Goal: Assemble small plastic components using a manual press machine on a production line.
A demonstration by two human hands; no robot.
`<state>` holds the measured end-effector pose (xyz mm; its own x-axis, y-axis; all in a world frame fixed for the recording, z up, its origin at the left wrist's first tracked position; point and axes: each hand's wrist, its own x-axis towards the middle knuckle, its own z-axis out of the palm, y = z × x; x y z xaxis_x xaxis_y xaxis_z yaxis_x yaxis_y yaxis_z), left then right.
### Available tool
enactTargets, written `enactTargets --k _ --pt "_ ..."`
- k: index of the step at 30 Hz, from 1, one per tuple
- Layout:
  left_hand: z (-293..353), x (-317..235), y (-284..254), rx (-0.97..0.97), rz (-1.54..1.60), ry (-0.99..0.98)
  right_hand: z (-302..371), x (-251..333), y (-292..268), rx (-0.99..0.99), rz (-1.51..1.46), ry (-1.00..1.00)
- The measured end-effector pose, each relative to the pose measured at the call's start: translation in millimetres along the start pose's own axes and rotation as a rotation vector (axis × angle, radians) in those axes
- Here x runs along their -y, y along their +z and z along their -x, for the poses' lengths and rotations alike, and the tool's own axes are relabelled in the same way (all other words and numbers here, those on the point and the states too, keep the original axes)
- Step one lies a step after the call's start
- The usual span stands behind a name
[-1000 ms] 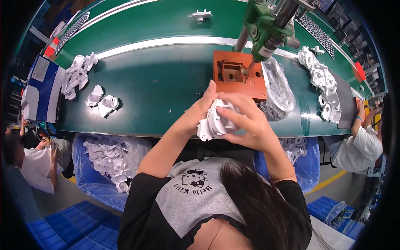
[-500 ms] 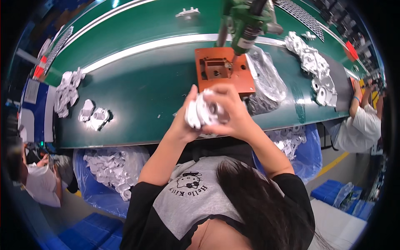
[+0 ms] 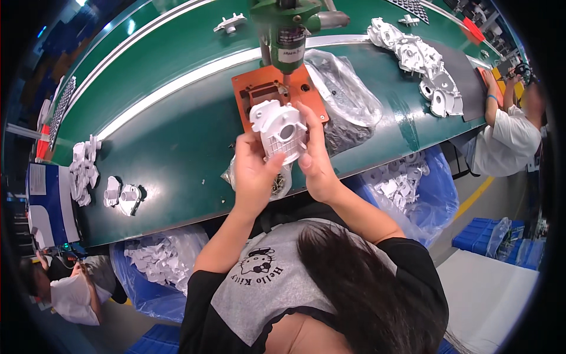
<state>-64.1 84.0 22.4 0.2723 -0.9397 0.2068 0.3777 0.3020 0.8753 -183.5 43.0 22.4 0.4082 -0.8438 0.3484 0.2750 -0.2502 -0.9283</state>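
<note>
A white plastic housing (image 3: 272, 127) with a round hole and a ribbed grid is held up between my two hands, just in front of an orange fixture block (image 3: 316, 97). My left hand (image 3: 253, 172) grips its lower left side, thumb on the front. My right hand (image 3: 318, 168) is closed along the right edge, thumb near the lower corner. Above the fixture stands a green machine head (image 3: 288, 44) with a thin bit pointing down. Beneath my hands lies a small clear bag (image 3: 284, 182) of little metal pieces, partly hidden.
Right of the fixture lies a clear plastic bag (image 3: 348, 88) with dark small parts. White housings (image 3: 415, 56) line the right side; white parts (image 3: 84, 168) are heaped at left. Lined blue bins (image 3: 159, 304) stand below the bench edge. Co-workers (image 3: 504, 138) sit at both sides.
The housing has been turned and now shows its holed, gridded face. My fingers have shifted to its lower sides. The whole view has swung, so the fixture appears further left.
</note>
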Motion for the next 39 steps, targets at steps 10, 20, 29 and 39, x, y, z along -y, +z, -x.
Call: enactTargets --k 10,20,29,39 --pt "-49.9 -22.9 -34.2 0.186 -0.988 0.537 -47.8 -37.5 -142.6 -0.416 1.204 0.188" --pt "-92.6 -0.6 -22.1 0.46 -1.596 0.692 -66.1 -16.0 -168.7 0.04 0.969 0.53" --pt "-97.7 3.9 -25.5 0.449 -1.52 0.666 -72.9 -43.8 -146.8 0.274 0.976 0.347" --pt "-90.9 19.0 -31.4 0.404 -1.477 0.694 -69.5 -46.5 -159.7 0.159 1.06 0.112"
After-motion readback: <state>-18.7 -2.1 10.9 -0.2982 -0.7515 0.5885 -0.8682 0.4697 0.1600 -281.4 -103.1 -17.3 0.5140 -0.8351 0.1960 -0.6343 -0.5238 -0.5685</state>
